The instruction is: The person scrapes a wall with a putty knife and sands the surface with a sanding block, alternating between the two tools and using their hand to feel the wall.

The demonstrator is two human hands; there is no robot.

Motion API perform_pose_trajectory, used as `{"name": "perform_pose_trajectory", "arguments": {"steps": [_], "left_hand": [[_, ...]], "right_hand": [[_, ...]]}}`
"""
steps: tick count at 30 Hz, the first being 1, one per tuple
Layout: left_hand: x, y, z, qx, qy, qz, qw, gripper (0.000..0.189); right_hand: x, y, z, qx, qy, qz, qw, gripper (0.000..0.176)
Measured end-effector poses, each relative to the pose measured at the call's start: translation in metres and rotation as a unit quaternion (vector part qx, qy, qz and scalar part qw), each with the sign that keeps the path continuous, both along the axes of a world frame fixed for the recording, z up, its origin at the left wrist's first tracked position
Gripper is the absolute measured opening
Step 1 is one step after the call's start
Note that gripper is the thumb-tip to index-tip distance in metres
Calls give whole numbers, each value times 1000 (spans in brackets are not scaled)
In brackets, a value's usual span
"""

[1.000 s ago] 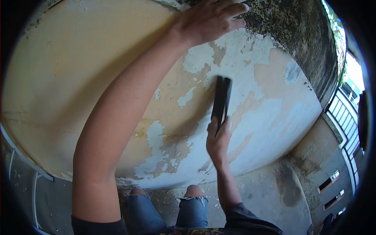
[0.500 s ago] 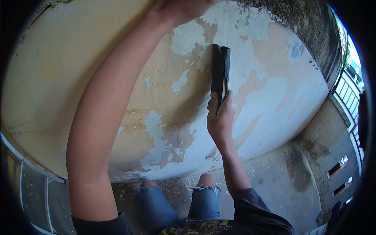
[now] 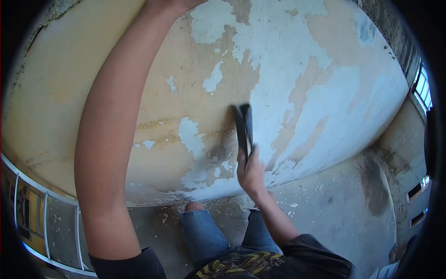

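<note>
My right hand point(image 3: 252, 176) is closed around the lower end of a long dark sanding block point(image 3: 244, 125), which looks wrapped in a black sheet. The block is tilted slightly and lies against or very near the wall point(image 3: 218, 60), where patches of peeled paint show pale blue-white and tan. Its shadow falls just to the left. Raised high on the left, my left arm reaches up the wall. Only the wrist and the base of my left hand point(image 3: 183, 3) show at the top edge; its fingers are out of view.
A grey floor point(image 3: 325, 204) with scattered paint flakes runs along the wall's foot. At the lower left stands a white metal frame point(image 3: 45, 218). A side wall with narrow openings point(image 3: 418, 188) is on the right. My knees point(image 3: 195, 206) are close to the wall.
My right hand has moved the sanding block down the wall and slightly left. The view has shifted, and less of my left hand shows at the top.
</note>
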State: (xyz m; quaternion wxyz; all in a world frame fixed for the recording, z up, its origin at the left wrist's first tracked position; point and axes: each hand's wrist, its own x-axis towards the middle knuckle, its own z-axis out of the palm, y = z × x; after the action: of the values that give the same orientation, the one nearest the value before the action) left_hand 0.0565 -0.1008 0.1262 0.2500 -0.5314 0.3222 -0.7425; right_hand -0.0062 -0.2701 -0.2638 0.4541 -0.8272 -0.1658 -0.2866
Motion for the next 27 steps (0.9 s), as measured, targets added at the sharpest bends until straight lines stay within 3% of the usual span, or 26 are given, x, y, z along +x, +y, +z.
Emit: {"name": "perform_pose_trajectory", "arguments": {"steps": [1, 2, 6, 8, 9, 12, 14, 18, 20, 23, 25, 27], "left_hand": [[-4, -1, 3, 2, -4, 1, 1000, 12], [-6, -2, 4, -2, 1, 12, 1000, 12], [-5, -5, -1, -36, 28, 23, 999, 14], [-8, -7, 0, -32, 32, 25, 999, 14], [-10, -7, -1, -29, 41, 29, 998, 14], [-13, -9, -1, -43, 59, 45, 996, 14], [-12, -9, 0, -42, 48, 48, 997, 14], [-13, -10, -2, -50, 51, 57, 996, 14], [-14, -10, -1, -47, 53, 50, 996, 14], [-14, -12, -1, -41, 54, 48, 997, 13], [-15, -12, 1, -46, 49, 54, 996, 12], [-17, -13, 0, -43, 56, 57, 996, 12]], "right_hand": [[-4, 1, -23, 3, 1, 3, 1000, 27], [-4, 3, -14, 4, 12, 8, 1000, 26], [10, 9, 85, 25, -19, 30, 999, 24], [10, 10, 87, 14, -22, 25, 999, 25], [7, 11, 85, 1, -20, 20, 1000, 26], [-9, 9, -15, -48, 14, 33, 998, 31], [-7, 7, -13, -54, 12, 35, 998, 31], [13, 7, 68, -48, -12, 46, 998, 34], [15, 8, 81, -34, -35, 45, 998, 34], [-1, 9, 2, -33, 35, 39, 998, 31], [-6, 10, -32, -18, 22, 40, 999, 32], [-3, 14, -19, -3, 20, 41, 999, 33]]}}
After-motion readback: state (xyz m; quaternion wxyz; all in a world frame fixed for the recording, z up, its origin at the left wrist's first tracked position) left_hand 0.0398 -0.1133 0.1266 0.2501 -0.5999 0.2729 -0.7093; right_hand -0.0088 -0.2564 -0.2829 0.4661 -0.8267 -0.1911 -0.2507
